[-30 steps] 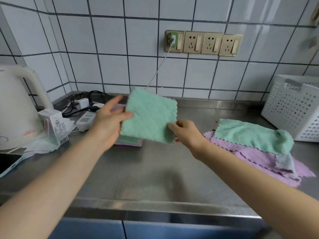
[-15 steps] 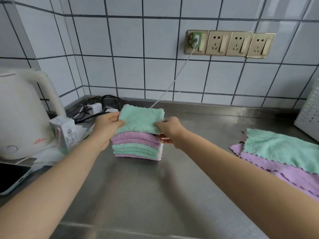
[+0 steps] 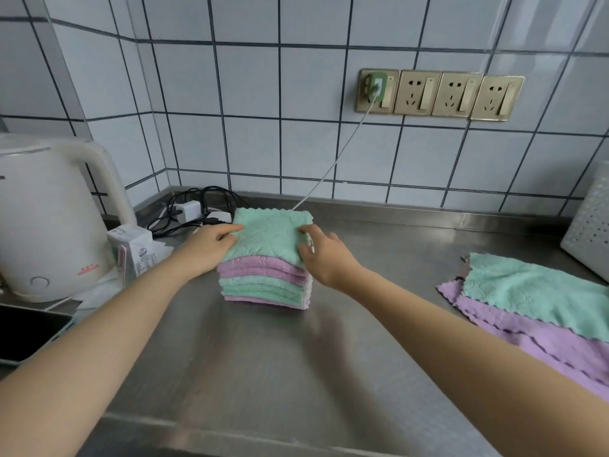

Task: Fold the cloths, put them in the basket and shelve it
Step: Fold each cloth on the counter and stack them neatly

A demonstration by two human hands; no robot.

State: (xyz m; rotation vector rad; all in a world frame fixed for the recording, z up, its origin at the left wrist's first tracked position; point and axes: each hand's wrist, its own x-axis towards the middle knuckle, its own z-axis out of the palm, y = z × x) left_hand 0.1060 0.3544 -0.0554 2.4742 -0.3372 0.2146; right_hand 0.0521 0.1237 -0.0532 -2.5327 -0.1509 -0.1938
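A stack of folded green and purple cloths [image 3: 265, 285] stands on the steel counter [image 3: 263, 374]. On top lies a folded green cloth [image 3: 272, 235]. My left hand [image 3: 209, 244] grips its left edge and my right hand [image 3: 321, 252] pinches its right edge, both resting on the stack. At the right lie unfolded cloths, a green one [image 3: 534, 293] spread over purple ones [image 3: 527, 338]. Only the side of the white perforated basket [image 3: 590, 222] shows at the right edge.
A white kettle [image 3: 49, 219] stands at the left, with a small carton [image 3: 133, 250] beside it and a dark phone [image 3: 29, 334] in front. Chargers and black cables [image 3: 191, 211] lie behind the stack. A white cable runs up to the wall sockets [image 3: 438, 94].
The green cloth, held up in the air a second ago, has come down onto the top of the stack. Both hands stay on its edges; the camera has drawn closer.
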